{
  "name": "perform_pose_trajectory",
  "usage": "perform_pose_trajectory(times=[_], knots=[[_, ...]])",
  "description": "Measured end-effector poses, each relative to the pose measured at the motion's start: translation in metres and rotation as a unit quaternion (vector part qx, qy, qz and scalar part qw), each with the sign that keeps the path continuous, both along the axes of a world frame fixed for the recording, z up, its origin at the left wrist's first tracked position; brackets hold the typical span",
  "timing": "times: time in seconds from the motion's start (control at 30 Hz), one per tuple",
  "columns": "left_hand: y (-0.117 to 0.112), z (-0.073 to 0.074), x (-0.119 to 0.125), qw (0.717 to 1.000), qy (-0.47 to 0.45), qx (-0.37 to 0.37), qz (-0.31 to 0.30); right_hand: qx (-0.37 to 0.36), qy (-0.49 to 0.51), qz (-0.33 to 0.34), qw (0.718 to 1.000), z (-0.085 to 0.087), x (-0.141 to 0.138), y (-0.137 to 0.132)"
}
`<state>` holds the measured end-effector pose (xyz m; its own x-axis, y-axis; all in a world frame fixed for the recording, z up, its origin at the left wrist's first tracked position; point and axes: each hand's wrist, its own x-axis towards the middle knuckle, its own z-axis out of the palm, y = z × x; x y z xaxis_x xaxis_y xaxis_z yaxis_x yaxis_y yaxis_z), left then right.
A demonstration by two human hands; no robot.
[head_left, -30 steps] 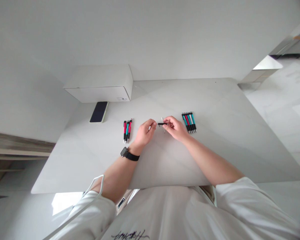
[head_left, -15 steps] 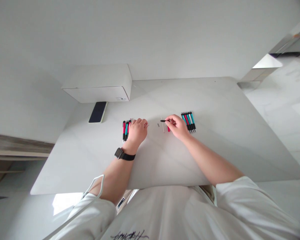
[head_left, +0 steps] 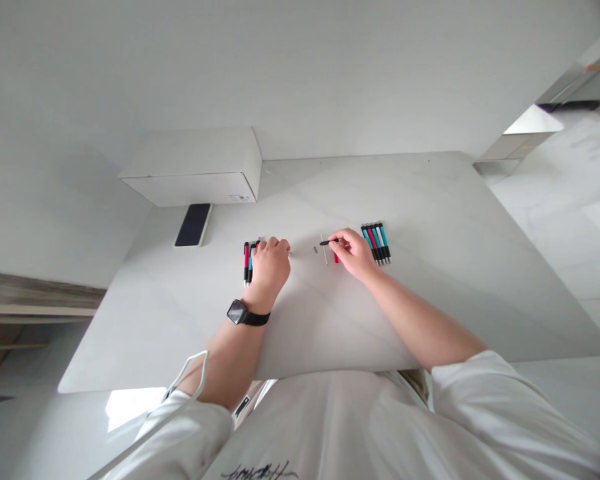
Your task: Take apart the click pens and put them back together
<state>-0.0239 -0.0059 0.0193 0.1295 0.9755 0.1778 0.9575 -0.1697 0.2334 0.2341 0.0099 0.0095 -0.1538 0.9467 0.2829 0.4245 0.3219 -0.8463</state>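
My left hand [head_left: 271, 265], with a black watch on its wrist, is closed, and a small pale pen part [head_left: 289, 253] pokes out past its fingertips. It partly covers a group of pens [head_left: 247, 263] with red, teal and black barrels. My right hand [head_left: 353, 250] pinches a black pen grip [head_left: 325, 243] that points left. Under and beside that hand are a thin white ink refill [head_left: 325, 255] and a red pen barrel [head_left: 336, 257]. A small spring [head_left: 315, 250] lies between the hands.
Right of my right hand, several teal, red and white pens [head_left: 377, 243] lie in a row. A phone [head_left: 193, 225] rests at the back left before a white box [head_left: 195, 187]. The white table [head_left: 430, 193] meets a wall behind.
My left hand has shifted slightly left and covers more of the left pens. My right hand stays nearly still with the black grip.
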Motion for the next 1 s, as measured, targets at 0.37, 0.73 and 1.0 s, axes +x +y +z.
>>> perform_pose_trajectory(times=[0.37, 0.73, 1.0], knots=[[-0.002, 0.003, 0.005, 0.999, 0.037, -0.027, -0.009, 0.033, 0.006, 0.013, 0.999, -0.003, 0.001, 0.002], [-0.001, 0.004, 0.003, 0.998, 0.053, -0.029, 0.007, 0.019, -0.012, 0.020, 1.000, -0.002, 0.001, 0.001], [0.006, -0.005, 0.000, 0.996, 0.068, -0.053, 0.012, 0.014, 0.001, 0.023, 1.000, -0.001, 0.000, 0.001]])
